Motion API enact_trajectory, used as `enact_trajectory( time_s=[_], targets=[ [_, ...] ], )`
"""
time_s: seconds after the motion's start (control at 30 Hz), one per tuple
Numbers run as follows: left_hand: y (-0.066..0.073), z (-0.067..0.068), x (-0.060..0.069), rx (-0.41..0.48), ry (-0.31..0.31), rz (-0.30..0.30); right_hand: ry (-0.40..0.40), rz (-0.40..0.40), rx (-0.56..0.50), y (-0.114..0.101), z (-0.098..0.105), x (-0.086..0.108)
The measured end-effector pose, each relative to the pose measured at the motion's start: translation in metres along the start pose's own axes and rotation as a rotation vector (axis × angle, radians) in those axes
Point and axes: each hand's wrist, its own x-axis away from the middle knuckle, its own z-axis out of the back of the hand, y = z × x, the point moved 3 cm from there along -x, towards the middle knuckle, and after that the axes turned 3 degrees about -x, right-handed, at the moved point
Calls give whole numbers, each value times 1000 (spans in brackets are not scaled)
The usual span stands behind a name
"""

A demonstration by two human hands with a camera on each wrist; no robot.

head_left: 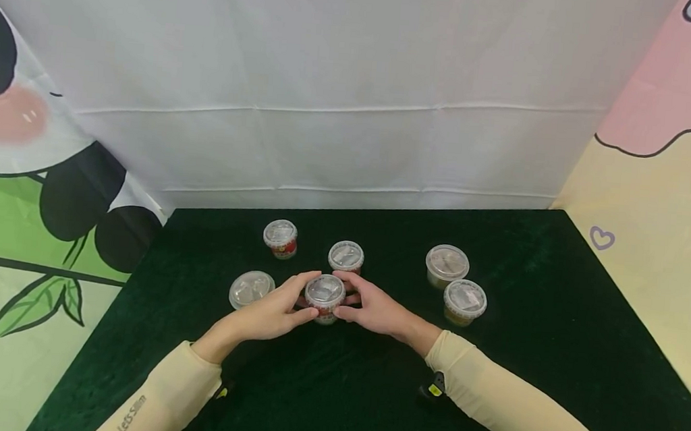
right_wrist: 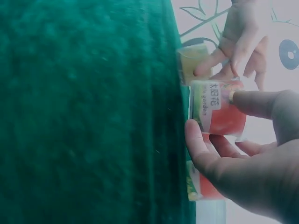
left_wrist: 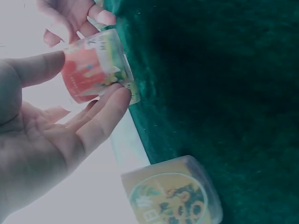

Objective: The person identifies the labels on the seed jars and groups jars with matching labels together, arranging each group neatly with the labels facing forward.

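Both hands are at one small lidded plastic tub [head_left: 325,295] with a clear lid and a red printed label, upright near the middle of the dark green cloth. My left hand [head_left: 277,308] holds its left side, thumb at the front and fingers round the side. Opposite, my right hand [head_left: 375,304] grips the right side between thumb and fingers. The label of the held tub [right_wrist: 219,107] shows red, green and white in the right wrist view. Just behind it stands another red-labelled tub [head_left: 346,255], partly hidden by the right hand.
A wider lidded tub [head_left: 251,288] stands by the left hand, partly covered by it. Farther back left is a red-labelled tub [head_left: 281,237]. Two more tubs, a rear one [head_left: 446,264] and a front one [head_left: 465,301], stand right. A white cloth wall [head_left: 342,107] rises behind.
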Motion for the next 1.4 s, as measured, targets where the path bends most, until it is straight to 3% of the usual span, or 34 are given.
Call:
enact_trajectory(
  time_s=[0.27, 0.77, 0.9, 1.07, 1.2, 1.4],
  targets=[
    [16, 11, -6, 42, 34, 16, 52, 1, -33, -21, 14, 11],
    [53, 30, -14, 249, 60, -26, 104, 161, -130, -58, 38, 29],
    [61, 31, -21, 267, 106, -17, 121, 167, -187, -65, 43, 33],
    [67, 28, -37, 257, 148, -30, 201, 179, -260, -66, 51, 35],
    [69, 26, -45, 267, 155, -51, 237, 180, -301, -65, 55, 37],
    [70, 26, -48, 305, 138, -54, 236, 176, -320, -65, 56, 37]
  ],
)
